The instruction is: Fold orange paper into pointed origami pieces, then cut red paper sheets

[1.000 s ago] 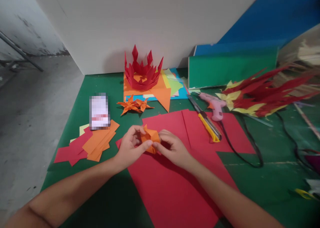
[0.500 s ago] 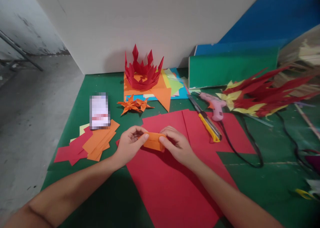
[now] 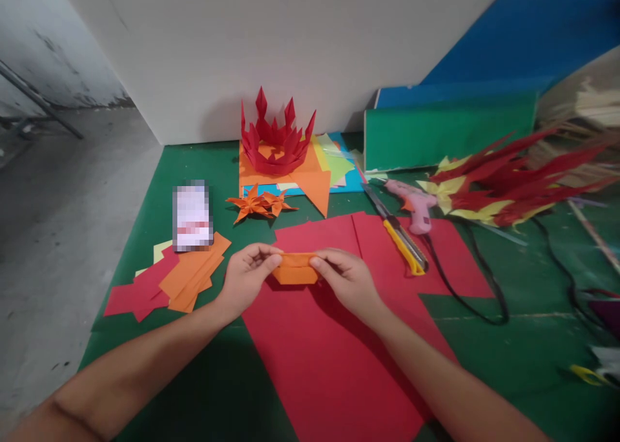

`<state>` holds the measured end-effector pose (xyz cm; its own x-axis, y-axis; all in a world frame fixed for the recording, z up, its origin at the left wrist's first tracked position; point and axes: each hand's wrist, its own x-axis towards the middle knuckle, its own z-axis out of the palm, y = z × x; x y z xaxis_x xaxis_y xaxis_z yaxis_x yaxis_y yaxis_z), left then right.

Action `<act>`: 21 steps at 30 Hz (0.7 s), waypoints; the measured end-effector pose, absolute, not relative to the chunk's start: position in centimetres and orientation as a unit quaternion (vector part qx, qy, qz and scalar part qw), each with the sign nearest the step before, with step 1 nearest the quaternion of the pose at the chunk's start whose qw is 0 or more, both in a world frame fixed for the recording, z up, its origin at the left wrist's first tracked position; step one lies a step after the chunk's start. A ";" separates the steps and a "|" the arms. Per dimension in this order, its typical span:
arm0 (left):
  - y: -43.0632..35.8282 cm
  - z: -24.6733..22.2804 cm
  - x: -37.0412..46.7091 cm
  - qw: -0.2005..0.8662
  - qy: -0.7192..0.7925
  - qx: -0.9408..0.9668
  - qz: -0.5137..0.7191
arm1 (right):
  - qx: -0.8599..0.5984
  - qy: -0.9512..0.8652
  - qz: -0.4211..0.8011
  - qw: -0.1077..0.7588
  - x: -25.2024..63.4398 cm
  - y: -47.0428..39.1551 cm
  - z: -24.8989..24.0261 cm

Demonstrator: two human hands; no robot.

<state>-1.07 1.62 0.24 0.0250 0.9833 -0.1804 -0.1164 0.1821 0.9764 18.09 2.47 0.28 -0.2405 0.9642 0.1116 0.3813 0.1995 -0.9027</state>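
Note:
A small piece of folded orange paper [image 3: 296, 274] is pinched at both ends, raised over the red paper sheets [image 3: 334, 358]. My left hand [image 3: 249, 275] is closed on its left end, thumb in front and fingers behind. On the right end, my right hand [image 3: 346, 280] grips in the same way. A crease or folded strip runs along the paper's upper edge. Left of my hands lie several orange paper strips [image 3: 196, 271] and red paper strips [image 3: 133, 293]. Beyond my hands sit orange folded paper flowers [image 3: 259, 203].
A red paper crown [image 3: 276, 148] stands at the back on stacked coloured paper. A blurred-out phone [image 3: 192, 216] lies at left. To the right are a yellow utility knife [image 3: 404, 245], a pink glue gun [image 3: 411, 203] with a black cord, and a red and yellow paper piece [image 3: 504, 183].
The orange paper has been levelled and turned slightly, so its lower edge now shows slanted corners. Both hands keep their pinch on its ends, with the right hand shifted a little.

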 end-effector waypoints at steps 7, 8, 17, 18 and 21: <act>1.4 0.5 -1.0 0.580 0.480 0.491 0.439 | -0.472 -0.704 0.383 0.368 18.2 2.4 0.1; 1.3 0.4 -0.9 0.575 0.482 0.503 0.428 | -0.463 -0.708 0.391 0.362 18.2 2.4 0.0; 1.2 -0.3 -0.7 0.543 0.485 0.502 0.468 | -0.452 -0.629 0.480 0.412 18.1 2.3 -0.8; 1.2 -0.3 -0.7 0.547 0.476 0.497 0.477 | -0.440 -0.616 0.504 0.416 18.1 2.3 -0.9; 1.3 -0.4 -0.6 0.554 0.453 0.483 0.505 | -0.422 -0.587 0.557 0.408 17.9 2.4 -1.2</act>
